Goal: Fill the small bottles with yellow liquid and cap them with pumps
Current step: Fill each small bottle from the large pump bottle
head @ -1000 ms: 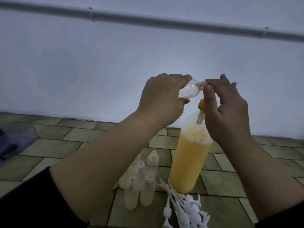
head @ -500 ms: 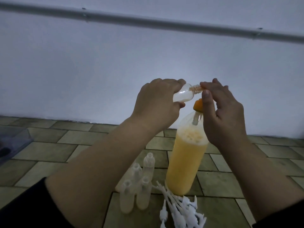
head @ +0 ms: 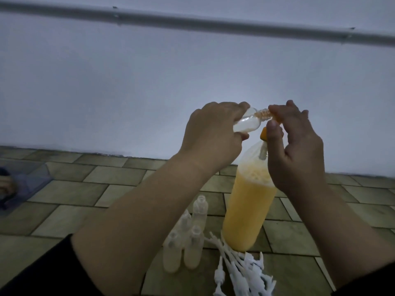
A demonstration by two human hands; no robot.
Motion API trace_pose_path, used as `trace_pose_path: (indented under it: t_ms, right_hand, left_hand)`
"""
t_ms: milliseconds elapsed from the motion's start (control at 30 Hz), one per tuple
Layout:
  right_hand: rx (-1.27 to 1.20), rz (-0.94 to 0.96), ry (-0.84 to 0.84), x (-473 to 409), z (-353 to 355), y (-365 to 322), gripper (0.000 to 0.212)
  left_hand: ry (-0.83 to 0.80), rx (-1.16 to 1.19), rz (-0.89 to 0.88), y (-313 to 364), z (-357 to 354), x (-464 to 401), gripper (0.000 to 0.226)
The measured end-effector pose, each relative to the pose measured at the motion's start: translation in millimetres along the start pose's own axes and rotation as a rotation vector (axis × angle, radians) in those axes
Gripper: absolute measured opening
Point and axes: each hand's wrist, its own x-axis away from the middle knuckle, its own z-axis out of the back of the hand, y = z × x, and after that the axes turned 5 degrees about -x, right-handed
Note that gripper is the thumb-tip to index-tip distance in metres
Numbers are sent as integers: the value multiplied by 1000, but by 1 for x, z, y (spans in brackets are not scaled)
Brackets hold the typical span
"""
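Left hand [head: 210, 133] grips small bottle [head: 100, 123]; right hand [head: 297, 150] pinches its neck.
Risk: bottle tilted sideways, liquid may spill.

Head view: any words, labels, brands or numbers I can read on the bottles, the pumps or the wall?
None can be read.
Large bottle of yellow liquid: no label visible.
Small bottle in the left hand: clear, unmarked.
Standing small bottles, white pumps, wall: no text.
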Motion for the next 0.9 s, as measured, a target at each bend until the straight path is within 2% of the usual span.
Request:
trace_pose_path:
  t_ms: [133,300,500,667,767,900]
  right_hand:
    - [15,-9,-37,3,-1,1,61]
    - [6,41,-15,-5,9,-7,67]
    - [18,54,43,7,0,-2,50]
    - [49,79,-27,2,5,-4,59]
    - [48,102,7,-1,6,-9,61]
    - [-18,70,65,4,-2,-6,53]
  left_hand:
    - [-39,-26,8,-1,3,1,45]
    - [-11,-84,-32,2,15,-8,48]
    - [-23,-28,-16,5,6,0,43]
    - [-50,-61,0,2,10,-4,49]
    - [-15,-41,-8,2,14,-6,48]
    - [-5,17,2,5,5,1,45]
